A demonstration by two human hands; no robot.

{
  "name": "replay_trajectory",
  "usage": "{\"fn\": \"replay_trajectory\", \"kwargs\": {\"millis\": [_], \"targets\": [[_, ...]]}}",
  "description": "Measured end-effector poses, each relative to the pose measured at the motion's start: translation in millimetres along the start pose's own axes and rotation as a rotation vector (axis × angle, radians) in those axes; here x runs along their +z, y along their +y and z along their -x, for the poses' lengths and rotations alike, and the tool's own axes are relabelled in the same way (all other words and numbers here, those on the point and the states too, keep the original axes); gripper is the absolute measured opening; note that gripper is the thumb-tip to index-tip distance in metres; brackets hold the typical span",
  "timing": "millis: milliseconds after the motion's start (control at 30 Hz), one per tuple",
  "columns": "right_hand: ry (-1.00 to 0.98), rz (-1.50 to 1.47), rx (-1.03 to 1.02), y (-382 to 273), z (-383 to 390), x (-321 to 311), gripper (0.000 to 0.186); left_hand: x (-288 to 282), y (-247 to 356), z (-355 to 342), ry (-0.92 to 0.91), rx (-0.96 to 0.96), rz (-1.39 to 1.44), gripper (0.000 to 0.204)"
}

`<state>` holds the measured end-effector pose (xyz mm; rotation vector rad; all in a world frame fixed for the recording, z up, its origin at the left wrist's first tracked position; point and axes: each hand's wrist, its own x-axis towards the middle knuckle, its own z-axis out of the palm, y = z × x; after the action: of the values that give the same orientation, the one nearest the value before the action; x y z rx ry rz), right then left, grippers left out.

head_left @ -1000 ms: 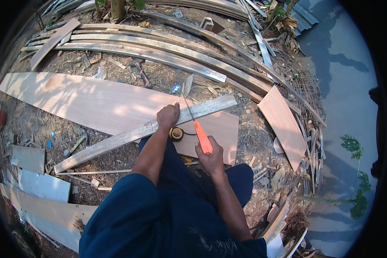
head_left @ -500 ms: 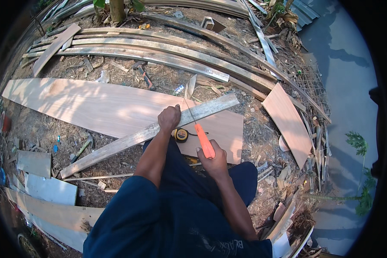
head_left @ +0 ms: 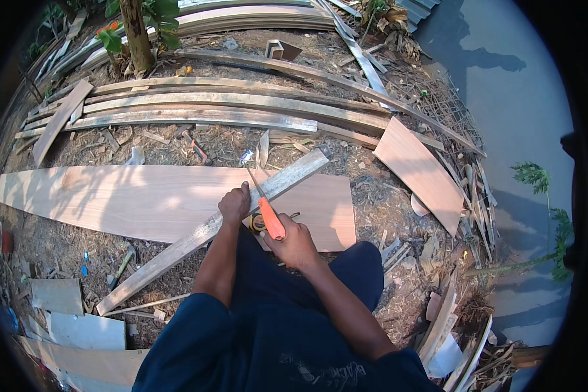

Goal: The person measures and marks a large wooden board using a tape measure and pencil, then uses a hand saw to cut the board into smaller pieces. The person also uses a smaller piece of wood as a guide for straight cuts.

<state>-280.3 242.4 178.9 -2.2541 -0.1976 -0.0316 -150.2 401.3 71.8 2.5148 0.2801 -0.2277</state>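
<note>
My left hand [head_left: 234, 204] is closed on a weathered wooden batten [head_left: 299, 171], which lies diagonally across a long pale plywood board [head_left: 98, 196]. My right hand [head_left: 291, 242] grips the orange handle [head_left: 270, 217] of a hand saw, whose thin blade [head_left: 255, 183] rests across the batten just right of my left hand. A yellow-and-black tape measure [head_left: 256, 223] lies on the plywood below the batten, partly hidden by the saw handle and my right hand. My knees are below the plywood's near edge.
Long battens [head_left: 196, 98] and a plywood offcut [head_left: 417, 175] lie beyond, with a hammer [head_left: 121, 268] on the left and another tool [head_left: 196, 147] ahead. A tree trunk [head_left: 137, 36] stands at the back. Scrap boards [head_left: 85, 330] lie near left. Grey paving [head_left: 516, 117] runs along the right.
My right hand with the saw has pushed forward and left along the cut, bringing the handle closer to the batten. The view has shifted, so the boards sit lower in the picture.
</note>
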Motion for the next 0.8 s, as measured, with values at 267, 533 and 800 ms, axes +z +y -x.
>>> {"fn": "replay_trajectory", "kwargs": {"millis": [267,533,800], "targets": [[0.001,-0.041,0.103,-101.6,152.4,-108.8,0.028,9.3,-13.0,-13.8,0.063,0.027,0.000,0.061],[0.161,-0.069,0.021,-52.1,21.1,-36.8,0.027,-0.2,-1.1,11.6,-0.021,-0.046,0.035,0.063],[0.053,-0.031,0.058,-96.3,183.0,-100.4,0.024,-0.5,-16.2,0.8,0.020,-0.061,0.052,0.064]]}}
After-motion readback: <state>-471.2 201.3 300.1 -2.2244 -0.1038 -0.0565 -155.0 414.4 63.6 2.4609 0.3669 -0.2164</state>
